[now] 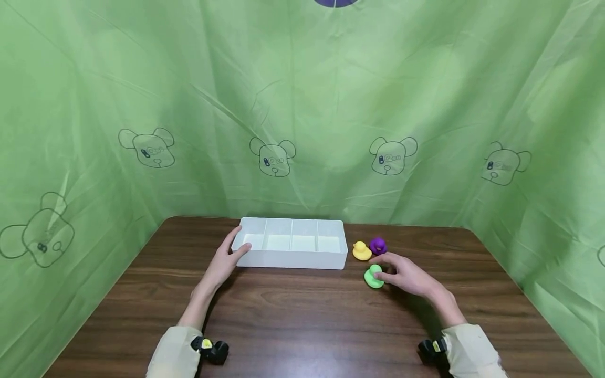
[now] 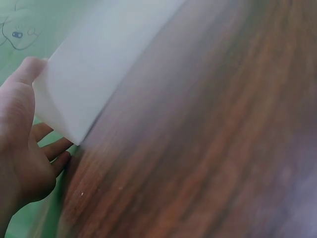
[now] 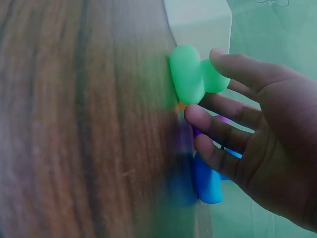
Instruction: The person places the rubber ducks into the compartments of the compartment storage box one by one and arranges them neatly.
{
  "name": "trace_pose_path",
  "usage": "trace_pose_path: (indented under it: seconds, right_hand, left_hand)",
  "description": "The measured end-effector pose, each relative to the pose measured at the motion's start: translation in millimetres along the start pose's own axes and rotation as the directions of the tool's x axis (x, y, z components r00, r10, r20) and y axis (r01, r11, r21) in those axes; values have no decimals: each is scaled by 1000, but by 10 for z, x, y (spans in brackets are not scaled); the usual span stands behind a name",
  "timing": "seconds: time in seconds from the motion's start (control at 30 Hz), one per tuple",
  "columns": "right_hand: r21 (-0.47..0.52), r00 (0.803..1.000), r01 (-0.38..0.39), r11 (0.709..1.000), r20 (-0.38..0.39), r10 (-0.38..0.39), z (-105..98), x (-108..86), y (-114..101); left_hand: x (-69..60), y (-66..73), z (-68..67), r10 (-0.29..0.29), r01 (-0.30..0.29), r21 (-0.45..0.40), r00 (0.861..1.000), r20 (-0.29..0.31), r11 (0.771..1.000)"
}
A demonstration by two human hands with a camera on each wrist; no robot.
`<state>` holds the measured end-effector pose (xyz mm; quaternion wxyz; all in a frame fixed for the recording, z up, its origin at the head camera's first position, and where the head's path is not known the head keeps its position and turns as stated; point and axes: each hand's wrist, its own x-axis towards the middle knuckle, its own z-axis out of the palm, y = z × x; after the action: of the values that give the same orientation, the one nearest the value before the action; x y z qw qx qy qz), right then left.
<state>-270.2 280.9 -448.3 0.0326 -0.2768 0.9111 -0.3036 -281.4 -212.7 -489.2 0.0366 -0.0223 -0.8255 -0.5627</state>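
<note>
My left hand (image 1: 223,265) holds the left end of a white compartment box (image 1: 290,259), its thumb at the front rim and its fingers around the end wall. In the left wrist view, the box's pale wall (image 2: 94,69) lies beside the thumb. My right hand (image 1: 410,274) pinches a green toy duck (image 1: 373,278) by the head, between thumb and fingers, low at the tabletop. Beyond it stand a yellow toy duck (image 1: 362,251) and a purple toy duck (image 1: 378,245). In the right wrist view, a blue toy (image 3: 208,181) shows partly behind the fingers.
The box has several compartments in a row, divided by thin walls. It stands near the far edge of the dark wooden table (image 1: 293,320). Green curtains (image 1: 331,105) with mouse-like drawings hang behind and on both sides.
</note>
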Motion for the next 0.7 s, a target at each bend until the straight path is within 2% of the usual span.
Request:
trace_pose_path:
  seconds: [0.37, 0.7]
  right_hand:
    - [48, 1000, 5, 999, 10, -6, 24, -8, 23]
    - [65, 1000, -10, 998, -11, 10, 48, 7, 69]
  left_hand:
    - [-8, -30, 5, -7, 8, 17, 1000, -18, 1000]
    - [-2, -25, -5, 6, -6, 12, 1000, -18, 1000]
